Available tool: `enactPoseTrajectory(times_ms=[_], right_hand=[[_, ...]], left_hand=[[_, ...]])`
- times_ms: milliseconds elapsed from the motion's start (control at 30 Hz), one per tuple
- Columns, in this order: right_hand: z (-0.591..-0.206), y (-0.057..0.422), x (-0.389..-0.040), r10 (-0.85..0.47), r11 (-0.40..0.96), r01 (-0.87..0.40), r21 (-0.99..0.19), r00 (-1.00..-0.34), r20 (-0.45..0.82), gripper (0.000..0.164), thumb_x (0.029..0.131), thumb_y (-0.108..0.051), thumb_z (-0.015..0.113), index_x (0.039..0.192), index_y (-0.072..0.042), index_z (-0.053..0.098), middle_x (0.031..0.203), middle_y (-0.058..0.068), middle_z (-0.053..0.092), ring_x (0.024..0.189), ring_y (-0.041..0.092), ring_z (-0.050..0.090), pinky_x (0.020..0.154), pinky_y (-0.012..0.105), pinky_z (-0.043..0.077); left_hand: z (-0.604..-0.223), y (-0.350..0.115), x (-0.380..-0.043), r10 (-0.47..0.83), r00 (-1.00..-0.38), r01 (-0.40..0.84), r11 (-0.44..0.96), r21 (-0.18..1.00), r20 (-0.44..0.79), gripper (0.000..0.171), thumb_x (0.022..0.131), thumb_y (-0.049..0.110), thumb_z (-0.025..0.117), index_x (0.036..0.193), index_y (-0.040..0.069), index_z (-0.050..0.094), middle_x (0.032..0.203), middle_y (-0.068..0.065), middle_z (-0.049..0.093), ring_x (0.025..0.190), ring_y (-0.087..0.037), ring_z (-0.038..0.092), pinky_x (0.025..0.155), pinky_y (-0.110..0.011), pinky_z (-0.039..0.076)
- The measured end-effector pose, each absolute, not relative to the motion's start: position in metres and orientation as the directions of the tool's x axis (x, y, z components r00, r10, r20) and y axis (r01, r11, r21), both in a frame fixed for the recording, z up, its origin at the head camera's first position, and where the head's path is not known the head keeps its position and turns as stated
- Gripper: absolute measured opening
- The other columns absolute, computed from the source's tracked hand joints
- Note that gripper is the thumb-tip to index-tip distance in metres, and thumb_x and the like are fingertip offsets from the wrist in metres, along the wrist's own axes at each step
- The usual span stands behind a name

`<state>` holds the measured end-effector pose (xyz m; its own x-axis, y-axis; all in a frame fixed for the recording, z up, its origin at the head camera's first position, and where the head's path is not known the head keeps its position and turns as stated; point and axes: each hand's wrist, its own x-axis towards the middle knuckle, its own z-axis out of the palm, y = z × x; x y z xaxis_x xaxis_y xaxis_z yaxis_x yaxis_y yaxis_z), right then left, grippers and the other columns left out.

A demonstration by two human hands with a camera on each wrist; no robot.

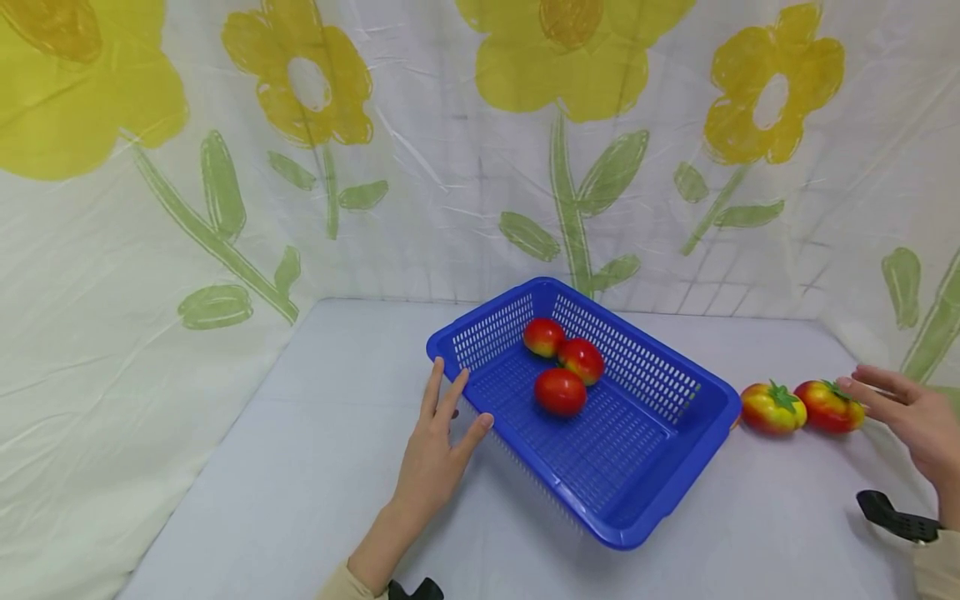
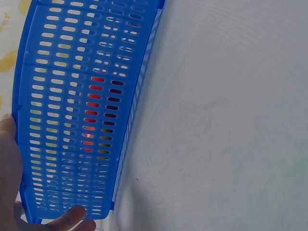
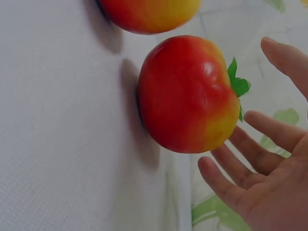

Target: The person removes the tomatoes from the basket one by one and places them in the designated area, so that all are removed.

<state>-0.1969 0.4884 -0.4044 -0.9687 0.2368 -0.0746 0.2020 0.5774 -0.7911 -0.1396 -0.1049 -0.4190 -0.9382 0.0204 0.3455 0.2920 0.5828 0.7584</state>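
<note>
A blue plastic basket (image 1: 637,450) with slotted walls stands angled on the table, holding three red-and-yellow tomatoes (image 1: 561,392). My left hand (image 1: 435,454) is at its left side, fingers spread and fingertips at the rim. In the left wrist view, that hand lies along the slotted wall (image 2: 72,110), fingertips by its lower end. To the right of the basket, my right hand (image 1: 911,421) reaches toward the outermost tomato (image 1: 828,407). Its fingers are loosely extended beside the green leaves in the right wrist view, thumb held apart. Another leafy tomato (image 1: 772,408) sits between that one and the basket.
A sliver of one more orange-red fruit (image 1: 736,422) shows past the basket's right corner, mostly hidden. The white table (image 1: 300,467) backs onto a hanging sheet (image 1: 420,208) printed with yellow flowers. A black strap device (image 1: 896,518) is at the right wrist.
</note>
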Motion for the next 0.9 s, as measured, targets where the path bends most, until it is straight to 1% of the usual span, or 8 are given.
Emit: enactPoseTrajectory(times_ms=[167,267,367,467,600,733,900], right_hand=[[-0.397,0.484,-0.195,0.262,0.58,0.191,-0.792,-0.964,-0.041,0.081,0.101,-0.047,0.048,0.155,0.003,0.013,0.147,0.043,0.015,0.122,0.061,0.018,0.098,0.076,0.009],[-0.391,0.48,-0.194,0.295,0.575,0.196,-0.794,-0.955,-0.023,0.08,0.101,-0.047,0.049,0.155,0.001,0.015,0.148,0.041,0.015,0.125,0.061,0.017,0.098,0.076,0.008],[-0.385,0.475,-0.193,0.338,0.553,0.203,-0.808,-0.941,-0.004,0.078,0.1,-0.047,0.05,0.156,-0.003,0.017,0.152,0.038,0.012,0.132,0.06,0.013,0.1,0.075,0.008],[-0.379,0.47,-0.192,0.381,0.529,0.203,-0.824,-0.924,0.017,0.077,0.099,-0.047,0.051,0.158,-0.009,0.018,0.156,0.032,0.007,0.139,0.055,0.007,0.102,0.073,0.008],[-0.37,0.462,-0.191,0.408,0.541,0.194,-0.819,-0.912,0.053,0.076,0.098,-0.048,0.053,0.158,-0.015,0.019,0.159,0.026,0.003,0.141,0.053,0.003,0.102,0.073,0.01],[-0.36,0.453,-0.192,0.412,0.57,0.178,-0.802,-0.906,0.091,0.073,0.098,-0.047,0.053,0.158,-0.018,0.022,0.16,0.025,0.005,0.142,0.052,0.001,0.102,0.073,0.01],[-0.347,0.435,-0.191,0.41,0.586,0.142,-0.798,-0.901,0.141,0.068,0.099,-0.044,0.055,0.157,-0.021,0.028,0.16,0.023,0.01,0.144,0.047,0.002,0.104,0.071,0.01]], left_hand=[[-0.419,-0.105,-0.14,0.021,-0.938,0.291,0.587,0.755,0.345,0.068,0.095,0.054,0.057,0.155,0.028,0.034,0.163,0.009,0.005,0.113,-0.031,0.058,0.076,-0.045,0.053],[-0.419,-0.105,-0.139,0.02,-0.939,0.289,0.588,0.755,0.344,0.068,0.095,0.054,0.057,0.155,0.029,0.034,0.163,0.01,0.005,0.113,-0.03,0.058,0.077,-0.044,0.053],[-0.419,-0.105,-0.139,0.019,-0.939,0.287,0.592,0.753,0.344,0.068,0.095,0.054,0.057,0.155,0.029,0.034,0.163,0.01,0.005,0.114,-0.029,0.058,0.077,-0.042,0.052],[-0.419,-0.104,-0.139,0.018,-0.938,0.286,0.599,0.748,0.345,0.068,0.095,0.054,0.057,0.155,0.029,0.034,0.163,0.01,0.005,0.113,-0.028,0.058,0.078,-0.039,0.052],[-0.418,-0.104,-0.139,0.019,-0.938,0.29,0.594,0.751,0.347,0.069,0.095,0.054,0.057,0.155,0.028,0.034,0.163,0.009,0.006,0.114,-0.029,0.058,0.079,-0.041,0.052],[-0.418,-0.105,-0.139,0.019,-0.937,0.294,0.588,0.754,0.35,0.069,0.095,0.054,0.057,0.155,0.027,0.034,0.163,0.009,0.006,0.114,-0.03,0.058,0.078,-0.043,0.052],[-0.418,-0.105,-0.139,0.017,-0.937,0.288,0.599,0.747,0.349,0.069,0.095,0.055,0.057,0.155,0.027,0.035,0.163,0.01,0.005,0.114,-0.029,0.058,0.078,-0.04,0.051]])
